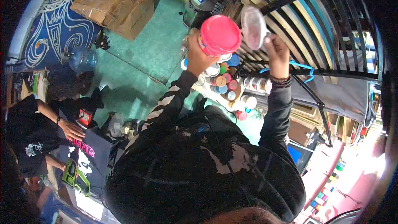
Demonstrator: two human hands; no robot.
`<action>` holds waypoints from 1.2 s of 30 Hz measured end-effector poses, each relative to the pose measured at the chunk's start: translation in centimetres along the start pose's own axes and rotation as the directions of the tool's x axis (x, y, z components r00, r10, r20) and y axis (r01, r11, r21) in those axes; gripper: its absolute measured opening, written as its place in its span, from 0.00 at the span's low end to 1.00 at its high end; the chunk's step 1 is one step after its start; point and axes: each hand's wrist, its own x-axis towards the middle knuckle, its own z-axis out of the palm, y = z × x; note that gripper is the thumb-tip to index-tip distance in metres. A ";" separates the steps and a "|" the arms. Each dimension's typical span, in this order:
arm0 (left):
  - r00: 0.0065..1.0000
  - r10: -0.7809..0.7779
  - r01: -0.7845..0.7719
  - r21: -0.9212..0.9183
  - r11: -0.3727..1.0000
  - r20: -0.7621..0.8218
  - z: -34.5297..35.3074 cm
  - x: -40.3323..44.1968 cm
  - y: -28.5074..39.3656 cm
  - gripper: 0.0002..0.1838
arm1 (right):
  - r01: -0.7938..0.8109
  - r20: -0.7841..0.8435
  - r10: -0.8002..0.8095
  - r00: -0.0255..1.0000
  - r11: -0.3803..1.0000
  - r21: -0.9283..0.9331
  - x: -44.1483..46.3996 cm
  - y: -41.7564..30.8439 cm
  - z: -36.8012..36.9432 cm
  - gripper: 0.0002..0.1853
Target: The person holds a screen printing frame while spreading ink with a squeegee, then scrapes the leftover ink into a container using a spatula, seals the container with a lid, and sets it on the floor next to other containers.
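Note:
My left hand (201,56) is wrapped around the side of a red round tub (221,35), holding it up in front of me. The tub's red top faces the camera; whether that is a cover or its contents, I cannot tell. To the right, my right hand (277,54) pinches a clear, whitish round lid (253,28) by its lower right edge. The lid stands on edge, close to the tub but apart from it. Below both hands are several jars and tubs (232,84) with red, blue, orange and white tops.
A black metal rack with wooden screen frames (304,25) rises at the right. Cardboard boxes (120,10) and a water bottle (82,59) stand at the left. A co-worker at lower left holds a green tool (74,178) beside a printed black shirt (93,141).

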 end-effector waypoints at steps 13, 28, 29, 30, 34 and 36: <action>0.957 -0.207 0.096 0.451 0.887 0.204 -7.0 -3.1 -3.0 0.36 | -0.369 -0.027 0.372 0.928 0.925 0.089 -3.7 43.4 -1.5 0.23; 0.840 -0.542 0.542 0.029 0.840 0.033 -4.7 -4.2 -2.5 0.20 | -0.090 0.093 0.706 0.702 -0.042 0.995 -2.5 65.0 9.3 0.23; 0.797 -0.604 0.602 -0.098 0.793 0.004 -4.5 -4.1 -2.4 0.20 | -0.105 0.078 0.707 0.703 -0.005 0.994 -3.1 65.3 8.8 0.23; 0.870 -0.487 0.468 0.173 0.867 0.083 -4.6 -3.8 -2.2 0.22 | -0.106 0.073 0.711 0.700 0.003 0.994 -3.4 65.4 8.3 0.23; 0.931 -0.329 0.265 0.333 0.905 0.156 -3.3 -2.5 -1.4 0.27 | -0.287 -0.124 0.860 0.494 0.297 0.911 -3.0 63.6 7.4 0.19; 0.936 -0.312 0.248 0.324 0.913 0.165 -3.3 -2.9 -2.4 0.27 | -0.359 -0.217 0.852 0.476 0.414 0.837 -2.2 60.8 6.7 0.15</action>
